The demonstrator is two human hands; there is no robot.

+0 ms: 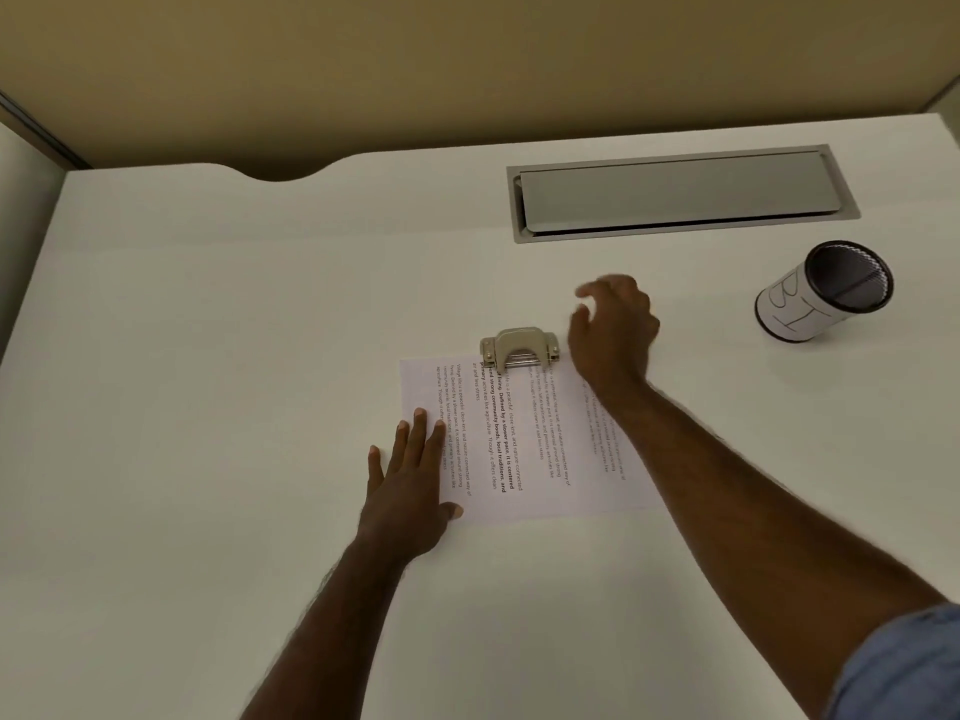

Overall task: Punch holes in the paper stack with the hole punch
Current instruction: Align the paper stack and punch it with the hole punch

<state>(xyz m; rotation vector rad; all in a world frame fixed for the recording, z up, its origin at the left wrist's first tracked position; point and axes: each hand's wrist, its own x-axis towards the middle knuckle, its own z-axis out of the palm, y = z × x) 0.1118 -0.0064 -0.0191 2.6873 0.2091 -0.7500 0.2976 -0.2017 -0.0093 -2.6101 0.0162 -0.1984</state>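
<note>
A white paper stack (524,444) with printed text lies flat in the middle of the white desk (208,330). A beige metal hole punch (519,348) sits over the stack's far edge. My left hand (410,480) rests flat, fingers spread, on the stack's near-left corner. Just to the right of the punch my right hand (613,335) hovers, blurred, with its fingers apart and nothing in it; it is not touching the punch.
A grey metal cable hatch (680,192) is set into the desk at the back right. A black mesh pen cup (823,291) wrapped in marked white paper stands at the right. A tan partition wall rises behind the desk.
</note>
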